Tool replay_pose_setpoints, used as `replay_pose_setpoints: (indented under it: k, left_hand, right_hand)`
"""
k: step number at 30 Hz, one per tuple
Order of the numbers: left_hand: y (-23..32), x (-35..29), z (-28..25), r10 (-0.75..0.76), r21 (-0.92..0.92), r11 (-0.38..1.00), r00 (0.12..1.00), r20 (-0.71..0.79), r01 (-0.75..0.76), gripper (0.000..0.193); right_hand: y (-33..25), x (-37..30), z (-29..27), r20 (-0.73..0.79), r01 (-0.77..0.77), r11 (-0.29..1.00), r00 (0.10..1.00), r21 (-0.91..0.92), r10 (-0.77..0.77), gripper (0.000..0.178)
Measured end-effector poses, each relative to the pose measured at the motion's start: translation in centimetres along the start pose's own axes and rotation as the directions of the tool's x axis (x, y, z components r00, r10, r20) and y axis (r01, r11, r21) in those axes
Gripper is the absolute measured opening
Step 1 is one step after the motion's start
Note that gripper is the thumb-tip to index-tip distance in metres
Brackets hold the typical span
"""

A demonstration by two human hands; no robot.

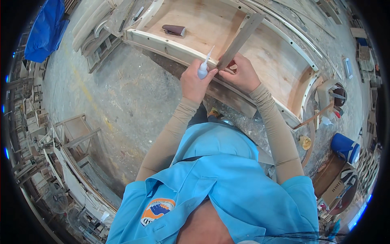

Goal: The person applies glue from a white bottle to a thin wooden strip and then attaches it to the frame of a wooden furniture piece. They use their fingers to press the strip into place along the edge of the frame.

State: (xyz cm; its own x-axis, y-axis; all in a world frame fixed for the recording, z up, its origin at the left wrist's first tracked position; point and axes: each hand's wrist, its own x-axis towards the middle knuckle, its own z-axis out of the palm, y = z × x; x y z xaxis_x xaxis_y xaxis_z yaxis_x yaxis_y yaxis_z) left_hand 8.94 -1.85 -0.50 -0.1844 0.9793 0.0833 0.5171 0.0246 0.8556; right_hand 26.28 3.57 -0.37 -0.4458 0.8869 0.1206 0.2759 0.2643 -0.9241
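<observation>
My left hand [195,81] is closed round a small white squeeze bottle [202,70], whose thin pointed nozzle tilts up and away from me. Its thumb reaches toward the near rail of a wooden frame [170,46]. Close beside it, my right hand [242,74] has its fingers curled at the near end of a grey-brown wooden slat [240,40]. That slat lies across the frame, sloping up to the right. Some of the right fingertips are hidden, so any small piece between them cannot be made out. A rolled brown sheet, perhaps sandpaper [174,30], rests on the panel at the left.
Curved wooden parts [95,32] are stacked at the upper left, near a blue tarp [45,30]. To the right stand a blue container [344,147] and a small pot of yellowish paste [304,142]. Wooden frames [79,138] crowd the left side.
</observation>
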Motion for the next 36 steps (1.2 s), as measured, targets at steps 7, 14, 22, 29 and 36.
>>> replay_pose_setpoints:
  k: [7,14,22,29,36]
  left_hand:
    - [-0.6,0.1,-4.6,-0.092,-0.261,0.955,0.979,0.182,0.139,0.020]
    - [-2.3,3.0,-7.8,-0.012,-0.310,0.944,0.947,0.320,0.116,0.018]
    - [-1.2,10.8,-10.0,0.057,-0.237,0.966,0.805,0.591,0.106,0.022]
    - [-1.0,16.3,-10.2,0.204,-0.235,0.971,0.689,0.696,-0.049,0.031]
    - [-1.4,19.3,-10.2,0.386,-0.295,0.921,0.487,0.783,-0.257,0.046]
  right_hand:
    - [-0.8,-0.3,-0.1,-0.057,-0.095,0.982,0.995,-0.165,0.086,0.034]
    - [-3.3,-1.8,1.4,-0.283,-0.244,0.938,0.944,-0.247,0.171,0.038]
    - [-4.1,-2.2,1.5,-0.321,-0.326,0.889,0.921,-0.322,0.222,0.039]
    - [-4.7,-0.7,2.3,-0.384,-0.419,0.822,0.883,-0.385,0.271,0.043]
    - [-4.6,-1.0,2.5,-0.377,-0.490,0.801,0.854,-0.345,0.359,0.043]
